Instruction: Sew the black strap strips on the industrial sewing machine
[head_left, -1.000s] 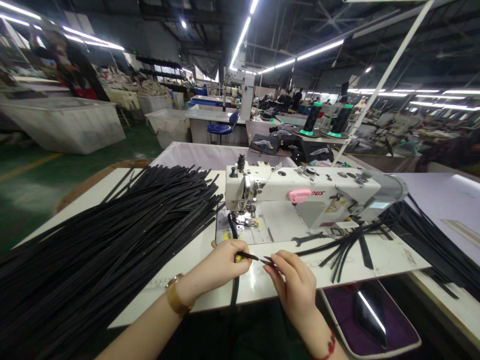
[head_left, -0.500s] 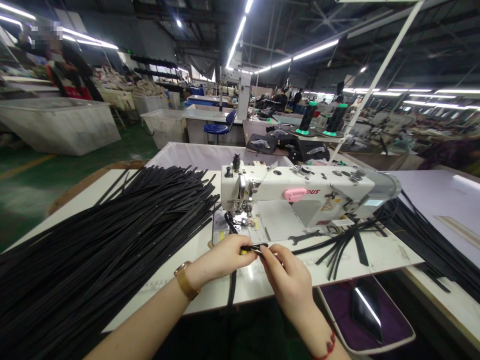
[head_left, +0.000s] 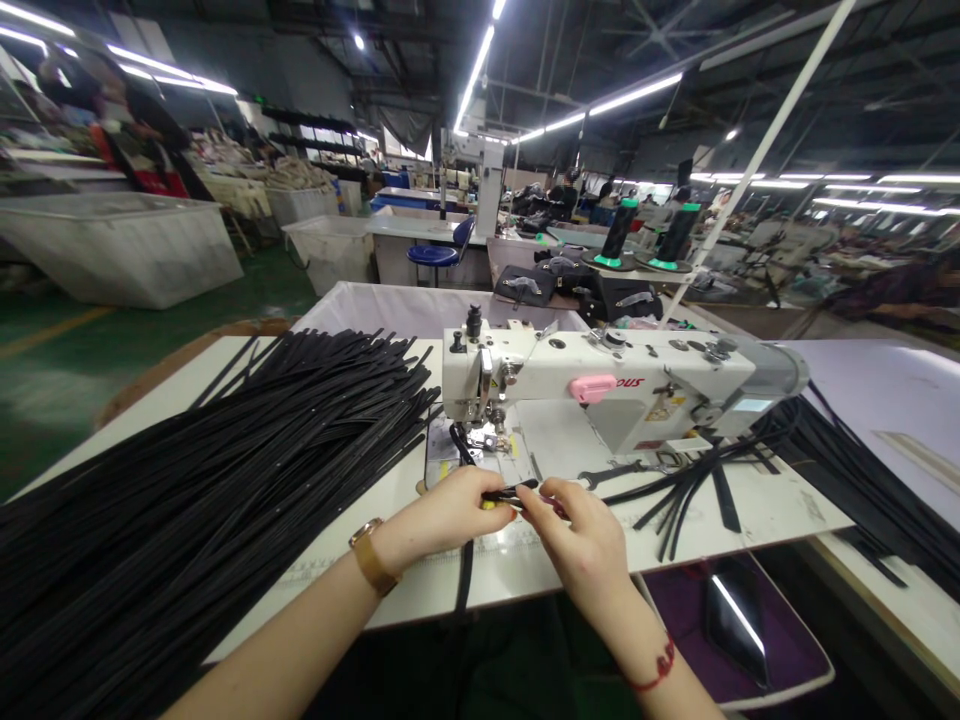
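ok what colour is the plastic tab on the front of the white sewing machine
Pink: the plastic tab on the white sewing machine, seen in the head view.

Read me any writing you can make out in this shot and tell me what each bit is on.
"OUS": red letters on the white sewing machine, right of the pink tab that covers the start of the word.
Yellowish sticker on the machine body: print too small to read.
Small display panel at the machine's right end: nothing legible.
Ruler markings on the table edge by the hands: too blurred to read.
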